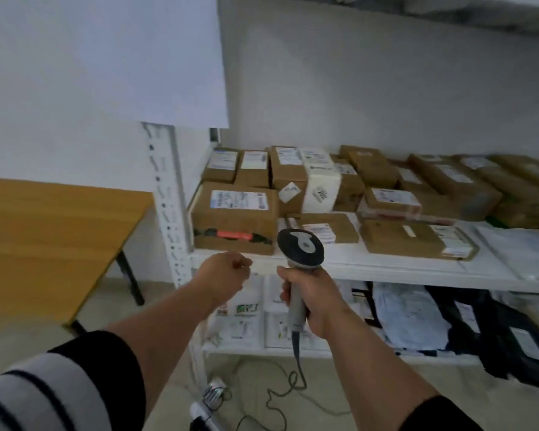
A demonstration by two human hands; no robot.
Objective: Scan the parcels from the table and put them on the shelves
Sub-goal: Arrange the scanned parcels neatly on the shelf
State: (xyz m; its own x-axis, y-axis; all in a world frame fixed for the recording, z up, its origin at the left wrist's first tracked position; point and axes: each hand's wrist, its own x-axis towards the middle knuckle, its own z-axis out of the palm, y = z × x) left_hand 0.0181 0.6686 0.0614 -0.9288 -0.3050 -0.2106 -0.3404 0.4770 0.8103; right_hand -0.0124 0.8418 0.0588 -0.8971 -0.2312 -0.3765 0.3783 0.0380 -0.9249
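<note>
A: Light is reading dim and flat, bluish-grey. The shelf rack is serving as landmark; the wall above it is looking evenly grey, no glare.

B: Shadows?

A: Soft ones are sitting under the rack's white board, darkening the lower tier. Motion blur is smearing the cardboard parcels toward the rack's right end; labels are not resolving.

B: Distortion?

A: The upright post at the rack's left is bowing, wide-angle. The sleeve below the rack is going soft.
</note>
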